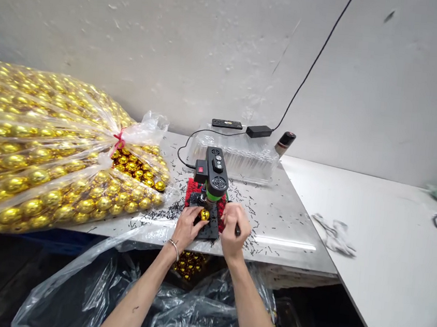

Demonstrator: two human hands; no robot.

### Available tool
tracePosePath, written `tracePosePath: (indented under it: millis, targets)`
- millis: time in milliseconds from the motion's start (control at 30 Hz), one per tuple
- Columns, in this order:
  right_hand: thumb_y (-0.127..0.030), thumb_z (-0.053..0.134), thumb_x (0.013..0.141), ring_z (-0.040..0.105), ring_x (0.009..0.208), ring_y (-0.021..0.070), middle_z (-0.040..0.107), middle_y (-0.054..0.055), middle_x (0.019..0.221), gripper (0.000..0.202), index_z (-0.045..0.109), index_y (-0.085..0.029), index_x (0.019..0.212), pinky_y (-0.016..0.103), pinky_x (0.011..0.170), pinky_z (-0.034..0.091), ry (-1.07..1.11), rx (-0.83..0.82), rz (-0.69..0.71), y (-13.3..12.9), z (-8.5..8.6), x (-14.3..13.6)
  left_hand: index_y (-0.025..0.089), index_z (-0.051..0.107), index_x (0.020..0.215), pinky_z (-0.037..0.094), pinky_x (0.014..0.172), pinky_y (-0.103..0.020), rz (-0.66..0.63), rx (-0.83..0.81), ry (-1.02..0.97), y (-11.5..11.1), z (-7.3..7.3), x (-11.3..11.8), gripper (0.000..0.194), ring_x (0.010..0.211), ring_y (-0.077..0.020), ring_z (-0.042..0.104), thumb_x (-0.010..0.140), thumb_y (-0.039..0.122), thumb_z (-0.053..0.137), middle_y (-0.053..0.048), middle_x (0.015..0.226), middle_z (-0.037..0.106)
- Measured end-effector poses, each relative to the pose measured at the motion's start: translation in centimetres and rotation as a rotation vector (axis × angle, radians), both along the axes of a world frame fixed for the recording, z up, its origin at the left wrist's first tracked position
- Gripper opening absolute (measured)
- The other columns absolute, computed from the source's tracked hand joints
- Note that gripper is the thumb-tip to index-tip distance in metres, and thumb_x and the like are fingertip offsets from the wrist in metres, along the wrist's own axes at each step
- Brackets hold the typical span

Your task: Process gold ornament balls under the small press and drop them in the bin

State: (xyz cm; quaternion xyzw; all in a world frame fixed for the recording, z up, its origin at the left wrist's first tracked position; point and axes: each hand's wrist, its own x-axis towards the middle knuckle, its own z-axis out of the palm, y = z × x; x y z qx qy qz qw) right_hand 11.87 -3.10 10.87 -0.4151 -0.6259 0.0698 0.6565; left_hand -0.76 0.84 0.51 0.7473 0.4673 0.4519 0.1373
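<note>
The left hand (187, 228) pinches a gold ball (205, 214) beneath a black machine (217, 169) on the tabletop (284, 209), apparently steadying it; the right hand (235, 226) wraps a lever (238, 230), seemingly for control. At left, a tied clear bag (47, 161) bulges with gold balls; more balls (190, 265) sit below the tabletop's edge.

Just one cam here, worn on the person's head, looking forward and down over the metal bench (287, 212) toward the grey wall (200, 42) behind it. Pretty wide view, set far enough back that the forearms (137, 294) come up from the bottom edge and the left hand (187, 227) and right hand (235, 228) land a bit below mid-frame.
</note>
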Motion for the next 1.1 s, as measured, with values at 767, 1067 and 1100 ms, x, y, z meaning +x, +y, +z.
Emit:
tracePosePath:
  millis: [767,1067,1100]
  targets:
    - [-0.015,0.040,0.092,0.048,0.066,0.0127,0.048,0.000,0.069,0.030,0.045,-0.019,0.063,0.028,0.061,0.038,0.048,-0.027,0.016,-0.4,0.0,-0.4,0.009,0.066,0.098,0.044,0.090,-0.046,0.436,-0.482,0.583,8.3,6.8,-8.9,0.022,0.101,-0.0342,0.061,0.081,0.014,0.054,-0.022,0.101,0.067]
    - [-0.014,0.040,0.091,0.048,0.063,0.0132,0.049,0.000,0.067,0.028,0.046,-0.019,0.063,0.028,0.058,0.037,-0.015,0.007,-0.005,-0.4,-0.1,-0.1,0.015,0.050,0.124,0.052,0.077,-0.033,0.135,-0.638,-0.376,4.7,7.5,-9.9,0.047,0.091,-0.0219,0.066,0.086,0.041,0.057,-0.012,0.106,0.067]
    - [-0.013,0.040,0.091,0.048,0.063,0.0132,0.049,0.000,0.067,0.029,0.046,-0.019,0.063,0.028,0.058,0.037,-0.012,0.007,-0.007,-0.4,-0.2,-0.1,0.016,0.051,0.123,0.053,0.074,-0.031,0.037,-0.698,-0.613,3.5,7.4,-9.6,0.048,0.088,-0.0198,0.066,0.084,0.043,0.060,-0.010,0.104,0.068]
